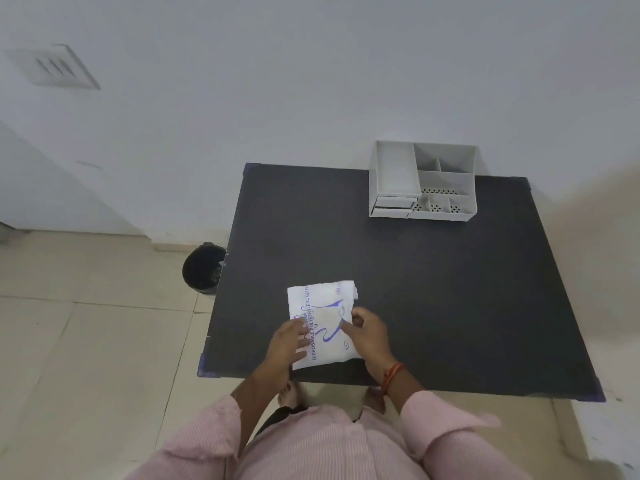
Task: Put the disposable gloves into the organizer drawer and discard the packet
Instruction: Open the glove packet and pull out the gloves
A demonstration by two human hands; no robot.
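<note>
A white packet of disposable gloves (323,317) with blue print lies flat on the dark table (433,289), near its front edge. My left hand (289,342) rests on the packet's left side with fingers spread. At the packet's right side, my right hand (367,332) has its fingers curled against the edge; whether they pinch it I cannot tell. A white organizer (422,181) stands at the table's far edge, with drawers (391,206) at its lower left front that look closed.
A black bin (202,268) sits on the tiled floor just off the table's left edge. A white wall runs behind the table. The tabletop between packet and organizer is bare.
</note>
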